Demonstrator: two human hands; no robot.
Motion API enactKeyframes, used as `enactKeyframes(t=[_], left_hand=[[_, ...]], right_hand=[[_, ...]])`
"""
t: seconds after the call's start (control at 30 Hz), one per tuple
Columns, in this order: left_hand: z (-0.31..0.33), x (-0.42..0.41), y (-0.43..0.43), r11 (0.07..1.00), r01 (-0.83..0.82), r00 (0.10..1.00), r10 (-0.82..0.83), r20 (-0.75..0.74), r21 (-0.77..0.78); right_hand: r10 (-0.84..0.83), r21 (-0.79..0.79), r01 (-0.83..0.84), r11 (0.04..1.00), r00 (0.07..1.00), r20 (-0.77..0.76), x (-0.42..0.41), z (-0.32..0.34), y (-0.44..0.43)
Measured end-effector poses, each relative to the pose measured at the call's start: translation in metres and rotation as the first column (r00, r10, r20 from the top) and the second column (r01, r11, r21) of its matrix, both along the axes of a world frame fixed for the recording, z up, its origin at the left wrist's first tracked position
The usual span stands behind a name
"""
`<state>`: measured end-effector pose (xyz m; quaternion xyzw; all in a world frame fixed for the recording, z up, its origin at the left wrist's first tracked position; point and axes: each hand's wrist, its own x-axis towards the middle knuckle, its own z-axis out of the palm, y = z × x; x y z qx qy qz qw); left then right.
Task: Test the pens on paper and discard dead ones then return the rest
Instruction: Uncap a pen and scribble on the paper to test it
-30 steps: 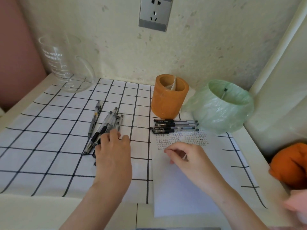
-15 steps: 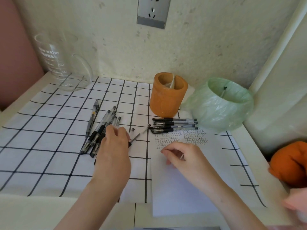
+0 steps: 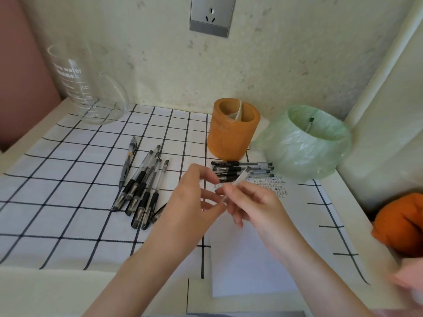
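1. The right hand (image 3: 249, 202) grips a clear plastic pen (image 3: 240, 179) with curled fingers, above the white paper sheet (image 3: 247, 255) on the table (image 3: 45, 291).
2. The left hand (image 3: 194, 202) pinches the lower end of this pen.
3. A group of black-grip pens (image 3: 142, 191) lies at the left.

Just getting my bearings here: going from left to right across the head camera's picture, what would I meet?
Glass jug → loose pile of pens → orange pen holder → green-bagged bin → orange bundle at the right edge.
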<state>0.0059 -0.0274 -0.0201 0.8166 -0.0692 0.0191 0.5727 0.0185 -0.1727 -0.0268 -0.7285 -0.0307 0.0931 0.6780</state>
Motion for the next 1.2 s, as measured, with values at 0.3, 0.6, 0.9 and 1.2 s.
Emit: enactKeyframes(t=[0.3,0.6,0.9,1.2], left_hand=[[-0.003,0.001,0.002,0.989,0.091,0.983,-0.071,-0.168,0.113],[-0.005,0.001,-0.005,0.970,0.097,0.989,-0.068,-0.135,0.225],[-0.005,-0.001,-0.010,0.980,0.044,0.988,-0.013,-0.154,0.196],[-0.005,-0.002,-0.008,0.979,0.039,0.995,-0.021,-0.097,0.198]], right_hand=[[-0.152,0.128,0.149,0.980,0.988,0.012,0.004,-0.004,-0.005],[-0.201,0.164,0.199,0.966,0.980,-0.001,0.004,-0.003,-0.005],[-0.195,0.184,0.195,0.963,0.981,-0.020,0.005,-0.006,-0.004],[-0.080,0.214,0.099,0.972,0.992,-0.096,0.005,0.002,-0.006]])
